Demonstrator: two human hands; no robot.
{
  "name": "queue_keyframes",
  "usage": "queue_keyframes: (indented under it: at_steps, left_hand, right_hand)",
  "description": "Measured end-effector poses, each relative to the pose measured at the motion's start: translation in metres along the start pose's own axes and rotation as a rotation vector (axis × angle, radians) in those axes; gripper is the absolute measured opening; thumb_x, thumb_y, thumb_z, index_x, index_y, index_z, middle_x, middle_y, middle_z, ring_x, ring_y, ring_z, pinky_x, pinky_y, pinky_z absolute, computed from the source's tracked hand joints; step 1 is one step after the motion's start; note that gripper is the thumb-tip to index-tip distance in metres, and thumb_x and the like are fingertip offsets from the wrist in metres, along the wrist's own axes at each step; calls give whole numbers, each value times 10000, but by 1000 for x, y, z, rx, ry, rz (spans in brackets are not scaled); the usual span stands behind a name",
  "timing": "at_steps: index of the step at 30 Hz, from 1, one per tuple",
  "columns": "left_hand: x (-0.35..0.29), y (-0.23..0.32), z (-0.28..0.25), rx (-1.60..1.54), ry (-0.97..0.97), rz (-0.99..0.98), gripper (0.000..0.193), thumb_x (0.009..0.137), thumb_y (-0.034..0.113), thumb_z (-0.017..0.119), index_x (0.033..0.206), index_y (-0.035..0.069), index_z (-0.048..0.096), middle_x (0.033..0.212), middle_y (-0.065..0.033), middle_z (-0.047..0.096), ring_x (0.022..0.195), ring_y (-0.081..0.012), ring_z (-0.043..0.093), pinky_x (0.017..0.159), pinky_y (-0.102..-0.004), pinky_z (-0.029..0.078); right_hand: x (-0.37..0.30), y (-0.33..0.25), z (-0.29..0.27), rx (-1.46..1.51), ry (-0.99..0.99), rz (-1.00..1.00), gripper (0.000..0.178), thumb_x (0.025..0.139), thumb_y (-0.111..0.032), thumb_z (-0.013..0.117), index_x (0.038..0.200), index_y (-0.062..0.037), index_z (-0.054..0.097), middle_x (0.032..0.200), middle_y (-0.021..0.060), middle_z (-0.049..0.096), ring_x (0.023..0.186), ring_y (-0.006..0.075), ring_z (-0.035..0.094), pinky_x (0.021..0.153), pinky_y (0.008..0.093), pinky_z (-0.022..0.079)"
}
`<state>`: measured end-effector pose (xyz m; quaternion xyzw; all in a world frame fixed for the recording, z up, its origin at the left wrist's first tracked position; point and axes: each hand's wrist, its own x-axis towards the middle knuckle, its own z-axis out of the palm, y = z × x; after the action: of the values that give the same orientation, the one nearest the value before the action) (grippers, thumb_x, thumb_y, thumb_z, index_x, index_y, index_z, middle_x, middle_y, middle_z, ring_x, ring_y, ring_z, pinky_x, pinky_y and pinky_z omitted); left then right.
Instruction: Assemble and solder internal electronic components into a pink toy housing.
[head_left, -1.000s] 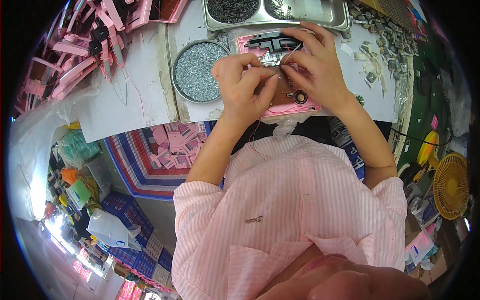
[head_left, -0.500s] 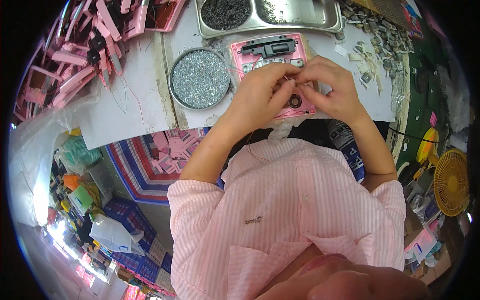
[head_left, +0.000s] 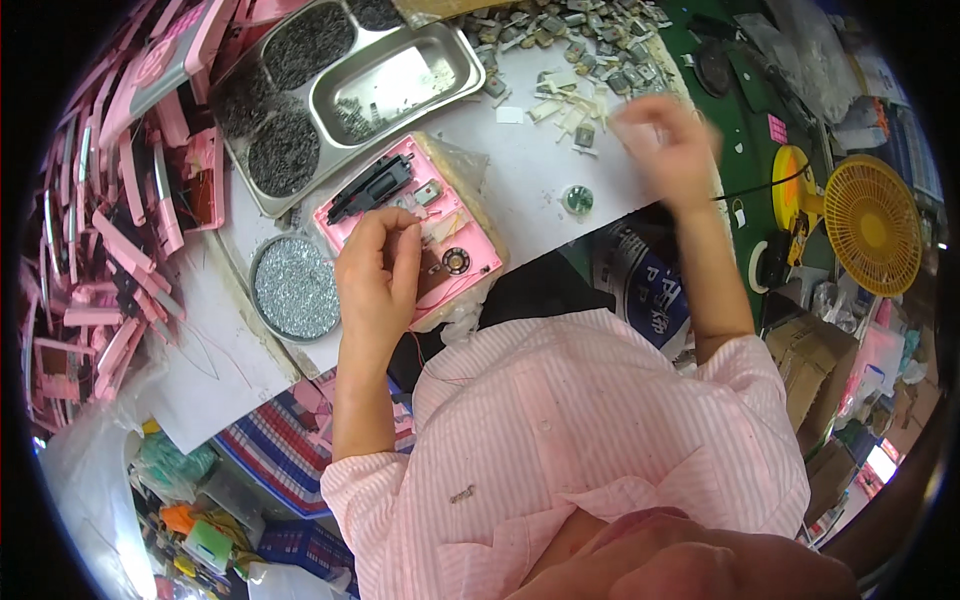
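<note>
A pink plastic casing (head_left: 478, 235) lies in front of me on a tan pad (head_left: 487, 215). Inside it sit a long black module (head_left: 372, 188), a small metal-and-white part (head_left: 428, 193) and a round black part (head_left: 456, 261); thin wires run through it. My left hand (head_left: 372, 275) is over the casing's left side, its thumb and fingers bent together. What the fingertips pinch, if anything, is hidden. Off to the right, my right hand (head_left: 668, 150) is raised near a heap of small metal parts with white pieces (head_left: 570, 105). Motion smears its fingers.
At the back stands a steel tray (head_left: 465, 75) with dark screws. A round dish (head_left: 297, 288) of silvery screws is left of the casing. Pink casings (head_left: 130, 240) crowd the far left. A small round greenish item (head_left: 578, 200) lies near the table edge; a yellow fan (head_left: 873, 225) stands right.
Both hands were together over the casing. My right hand has left it and swung right; my left hand stays there. The whole view has turned, bringing the metal parts nearer the middle.
</note>
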<state>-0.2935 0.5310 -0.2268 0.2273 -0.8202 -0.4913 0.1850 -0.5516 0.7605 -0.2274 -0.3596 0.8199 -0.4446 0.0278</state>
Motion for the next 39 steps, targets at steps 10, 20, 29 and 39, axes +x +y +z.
queue_keyframes:
  at_steps: [10,20,29,39]
  left_hand:
    - [2,12,-5,-19,36,17,91,902,48,690,971,-4,663,822,-116,633,668,-220,626,609,-335,494]
    - [7,16,1,-55,106,-22,83,862,58,731,892,10,671,779,-79,618,632,-199,586,600,-317,471]
    - [18,-12,18,496,232,270,126,748,151,812,857,120,760,1199,-102,607,1110,-326,493,960,-437,357]
    - [19,-14,19,491,233,261,136,747,162,815,865,128,756,1202,-77,605,1142,-332,481,984,-458,326]
  right_hand:
    - [57,172,-149,650,835,384,172,871,-49,787,934,9,638,837,110,660,681,209,613,623,347,534]
    - [-32,217,-241,1118,519,38,84,922,-104,596,943,-23,595,732,62,543,697,176,525,614,339,442]
    - [-51,-17,13,527,59,132,251,877,-17,738,1113,17,660,999,60,678,844,93,607,770,223,485]
    - [-46,-49,59,612,-268,11,251,869,19,764,1095,19,655,932,33,652,794,60,565,705,202,447]
